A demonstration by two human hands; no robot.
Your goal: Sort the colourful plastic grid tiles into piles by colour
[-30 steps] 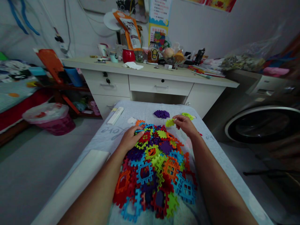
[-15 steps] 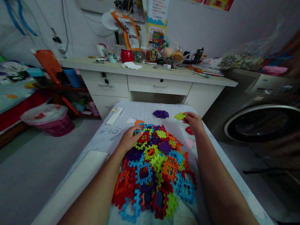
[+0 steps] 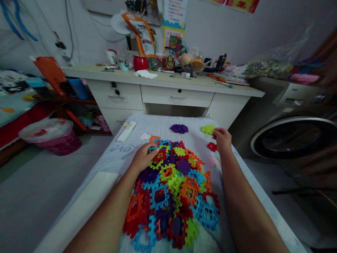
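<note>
A heap of coloured plastic interlocking tiles [image 3: 171, 189] lies on a table covered with pale cloth [image 3: 123, 154]. My left hand [image 3: 142, 159] rests on the far left of the heap, fingers curled onto a blue tile [image 3: 156, 149]. My right hand [image 3: 223, 139] is at the table's far right, its fingertips pinched on the edge of a lime-green tile [image 3: 208, 129] that lies on the cloth. A small stack of purple tiles [image 3: 179, 128] sits to the left of the green one. A red tile [image 3: 212, 146] and a pink tile [image 3: 212, 161] lie beside my right wrist.
A long white box [image 3: 126, 131] and a scrap of white paper [image 3: 145, 136] lie at the far left of the table. Beyond stands a cluttered white desk [image 3: 179, 96]. A washing machine [image 3: 295, 140] is on the right, a pink bin [image 3: 50, 135] on the left floor.
My right hand has carried the lime-green tile from above the heap to the far right and set it down on the cloth. The left hand has stayed on the heap.
</note>
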